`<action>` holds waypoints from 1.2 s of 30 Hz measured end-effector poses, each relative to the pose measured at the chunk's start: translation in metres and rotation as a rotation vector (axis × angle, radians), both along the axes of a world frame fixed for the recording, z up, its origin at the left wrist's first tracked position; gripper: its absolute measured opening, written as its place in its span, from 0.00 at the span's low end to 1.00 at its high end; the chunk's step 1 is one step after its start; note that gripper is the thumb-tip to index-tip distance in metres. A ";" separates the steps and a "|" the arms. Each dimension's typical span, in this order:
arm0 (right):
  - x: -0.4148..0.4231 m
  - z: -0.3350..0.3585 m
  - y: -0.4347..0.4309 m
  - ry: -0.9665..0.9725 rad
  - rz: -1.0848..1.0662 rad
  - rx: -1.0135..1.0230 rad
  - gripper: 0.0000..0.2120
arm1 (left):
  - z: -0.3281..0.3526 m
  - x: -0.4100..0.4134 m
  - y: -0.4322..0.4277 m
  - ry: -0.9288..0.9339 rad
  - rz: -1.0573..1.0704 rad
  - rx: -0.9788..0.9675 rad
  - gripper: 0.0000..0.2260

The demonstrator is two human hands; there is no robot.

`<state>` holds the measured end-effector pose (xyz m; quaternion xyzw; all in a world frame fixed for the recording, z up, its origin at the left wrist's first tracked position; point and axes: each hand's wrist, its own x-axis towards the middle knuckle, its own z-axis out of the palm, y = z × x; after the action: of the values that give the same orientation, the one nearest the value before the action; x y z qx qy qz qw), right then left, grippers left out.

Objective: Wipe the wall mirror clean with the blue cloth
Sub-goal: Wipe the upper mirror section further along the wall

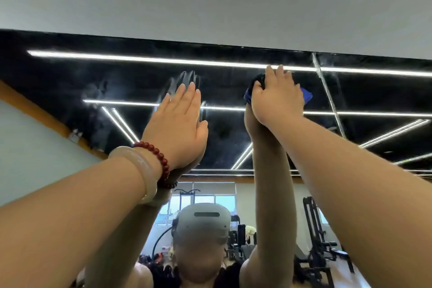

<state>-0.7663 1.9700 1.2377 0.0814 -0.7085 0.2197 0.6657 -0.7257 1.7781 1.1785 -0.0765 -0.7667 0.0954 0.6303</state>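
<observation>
Right hand (pixel 278 98) presses a bunched blue cloth (pixel 307 95) flat against the large glass wall mirror (pixel 70 82); hazy smears lie at nine o'clock, beyond the open, empty left hand (pixel 177 124).

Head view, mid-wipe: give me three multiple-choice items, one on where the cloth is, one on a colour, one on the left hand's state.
1. Where is the blue cloth?
A. Under the right hand, near the top edge of the mirror
B. Under the left hand
C. Draped over an arm

2. What colour is the bead bracelet on the left wrist?
A. Green
B. Dark red
C. White

3. How is the left hand?
A. Clenched in a fist
B. Gripping a bottle
C. Open and flat against the glass, holding nothing

Key: 1 A, blue fabric shows at both sides of the right hand; 2 B, the beads are dark red beside a pale bangle; 3 C, fingers are straight, palm on the mirror.
</observation>
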 end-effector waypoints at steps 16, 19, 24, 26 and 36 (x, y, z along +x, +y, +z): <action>0.003 -0.179 -0.025 0.038 0.046 0.152 0.28 | -0.104 -0.002 0.027 -0.033 0.018 0.009 0.30; 0.002 -0.207 -0.028 0.040 0.045 0.140 0.29 | -0.124 -0.003 0.031 -0.046 0.011 0.001 0.31; 0.000 -0.245 -0.032 0.037 0.051 0.093 0.30 | -0.156 -0.009 0.034 -0.006 -0.014 -0.048 0.30; 0.000 -0.258 -0.033 0.032 0.061 0.073 0.30 | -0.171 -0.012 0.036 0.005 -0.037 -0.067 0.30; 0.000 -0.321 -0.025 -0.027 0.081 0.000 0.29 | -0.237 -0.017 0.044 -0.062 -0.105 -0.140 0.28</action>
<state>-0.7664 1.9454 0.9171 0.1070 -0.7137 0.2475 0.6465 -0.7425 1.8217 0.9414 -0.1633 -0.7722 0.1129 0.6035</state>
